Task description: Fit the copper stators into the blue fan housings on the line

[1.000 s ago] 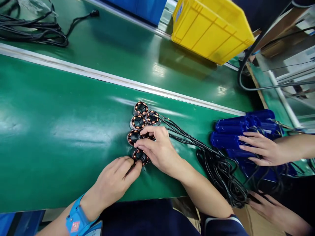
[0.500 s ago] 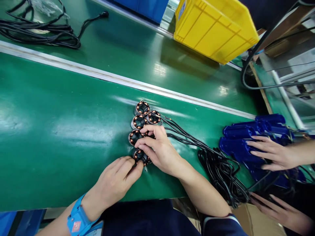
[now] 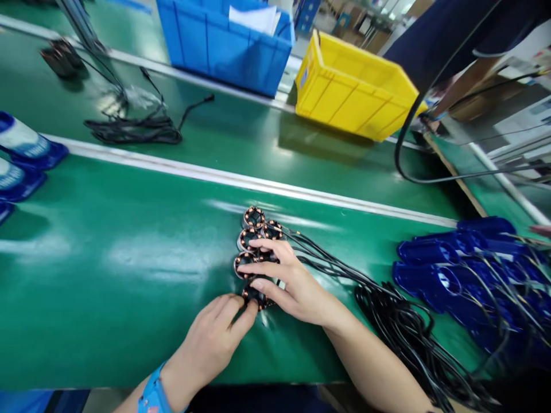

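Several motor stators, round rings with copper windings and dark centres, stand bunched on the green bench [image 3: 129,321]. My left hand [image 3: 217,330] has thumb and forefinger closed on the near side of the nearest stator [image 3: 255,293]. Over the bunch lies my right hand [image 3: 297,281], fingers apart, their tips touching or just above the stators beside and beyond it. Part of the bunch is hidden under this hand. The farthest stator [image 3: 253,217] shows whole. Black cables [image 3: 331,258] run from the stators rightward into a loose coil [image 3: 400,327].
Blue plastic housings [image 3: 456,269] with wires lie at the right; more blue housings [image 3: 30,149] stand at the left. Beyond a pale rail [image 3: 193,172] are a black cable bundle [image 3: 138,129], a blue bin [image 3: 224,51] and a yellow bin [image 3: 348,92]. A black hose [image 3: 400,149] hangs at right.
The view has shifted, bringing the bins and left housings further in. My right fingers have spread from a tighter curl. The co-worker's hands have left the blue housings.
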`<state>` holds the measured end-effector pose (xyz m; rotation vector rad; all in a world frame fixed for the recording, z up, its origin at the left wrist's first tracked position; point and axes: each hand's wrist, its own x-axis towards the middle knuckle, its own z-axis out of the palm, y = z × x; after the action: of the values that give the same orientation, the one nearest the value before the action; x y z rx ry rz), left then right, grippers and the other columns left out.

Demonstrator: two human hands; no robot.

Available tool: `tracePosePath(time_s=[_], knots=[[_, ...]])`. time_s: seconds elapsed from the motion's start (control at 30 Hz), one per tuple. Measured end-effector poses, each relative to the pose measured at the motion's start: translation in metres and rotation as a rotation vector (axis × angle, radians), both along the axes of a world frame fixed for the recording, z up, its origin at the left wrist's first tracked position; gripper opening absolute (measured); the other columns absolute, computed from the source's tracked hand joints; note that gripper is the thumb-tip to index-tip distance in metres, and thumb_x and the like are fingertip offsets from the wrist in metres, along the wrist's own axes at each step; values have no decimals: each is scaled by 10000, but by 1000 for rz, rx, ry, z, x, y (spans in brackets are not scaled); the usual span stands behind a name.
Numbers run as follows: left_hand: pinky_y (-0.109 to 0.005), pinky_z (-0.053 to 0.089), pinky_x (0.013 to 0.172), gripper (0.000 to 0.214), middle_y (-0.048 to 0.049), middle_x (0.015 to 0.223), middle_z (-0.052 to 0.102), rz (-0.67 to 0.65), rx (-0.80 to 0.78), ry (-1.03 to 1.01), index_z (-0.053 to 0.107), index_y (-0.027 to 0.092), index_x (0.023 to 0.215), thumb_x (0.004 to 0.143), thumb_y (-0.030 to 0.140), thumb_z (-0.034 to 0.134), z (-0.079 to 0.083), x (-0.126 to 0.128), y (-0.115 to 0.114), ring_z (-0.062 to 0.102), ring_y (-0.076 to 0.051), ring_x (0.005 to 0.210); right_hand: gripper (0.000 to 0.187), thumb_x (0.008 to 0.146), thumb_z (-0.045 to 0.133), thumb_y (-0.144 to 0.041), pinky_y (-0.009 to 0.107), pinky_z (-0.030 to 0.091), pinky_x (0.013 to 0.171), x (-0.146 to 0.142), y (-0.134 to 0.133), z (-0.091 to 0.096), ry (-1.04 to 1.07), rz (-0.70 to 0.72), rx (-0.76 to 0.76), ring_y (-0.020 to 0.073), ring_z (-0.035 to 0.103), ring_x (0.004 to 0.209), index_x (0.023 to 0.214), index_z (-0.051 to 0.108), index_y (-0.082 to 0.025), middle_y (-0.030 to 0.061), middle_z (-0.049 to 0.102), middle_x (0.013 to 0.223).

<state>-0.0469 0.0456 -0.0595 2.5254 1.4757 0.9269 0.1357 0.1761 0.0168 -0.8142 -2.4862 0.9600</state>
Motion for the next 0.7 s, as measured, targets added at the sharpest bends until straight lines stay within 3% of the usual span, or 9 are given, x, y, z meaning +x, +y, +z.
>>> tracePosePath(time_s=[0.13, 0.23, 0.37, 0.5, 0.6, 0.7], knots=[[-325, 551, 750, 293, -65, 1005, 651, 49, 27, -38, 608, 189, 1278, 997, 260, 564, 10, -11, 4, 621, -186, 851, 237, 1010, 609, -292, 473, 412, 1113, -12, 52, 13, 28, -85, 152, 247, 518, 1292, 1221, 714, -275, 79, 591, 1367], [-311, 552, 803, 334, -72, 1047, 654, 158, 41, -66, 586, 191, 1285, 1015, 381, 534, 25, -45, 24, 634, -183, 920, 232, 996, 621, -292, 487, 437, 1069, -48, 113, 16, -81, -123, 305, 271, 555, 1234, 1201, 720, -246, 90, 634, 1317], [-321, 537, 891, 314, -72, 1097, 657, 385, 82, -34, 571, 193, 1269, 1001, 358, 570, 33, -96, 65, 643, -190, 1004, 551, 939, 682, -284, 474, 368, 1158, -140, 184, 6, -315, 18, 460, 294, 465, 1380, 1453, 528, -157, 131, 528, 1497], [-312, 531, 836, 388, -70, 1069, 662, 455, 152, 64, 537, 183, 1357, 1009, 354, 552, 20, -119, 92, 641, -186, 943, 926, 766, 746, -103, 476, 249, 1252, -248, 228, -6, -393, 134, 530, 298, 251, 1534, 1582, 309, -107, 134, 308, 1652], [-302, 524, 824, 446, -63, 1088, 666, 411, 123, 151, 495, 199, 1437, 1021, 360, 521, 8, -126, 95, 642, -178, 941, 953, 736, 722, -75, 485, 207, 1273, -308, 249, -16, -420, 162, 551, 284, 213, 1551, 1588, 295, -120, 122, 285, 1663], [-297, 516, 825, 463, -63, 1097, 667, 416, 102, 157, 469, 208, 1471, 1030, 349, 498, 4, -132, 93, 642, -171, 936, 770, 765, 708, -133, 546, 261, 1235, -335, 262, -27, -449, 105, 540, 354, 410, 1435, 1484, 447, -51, 215, 477, 1528]])
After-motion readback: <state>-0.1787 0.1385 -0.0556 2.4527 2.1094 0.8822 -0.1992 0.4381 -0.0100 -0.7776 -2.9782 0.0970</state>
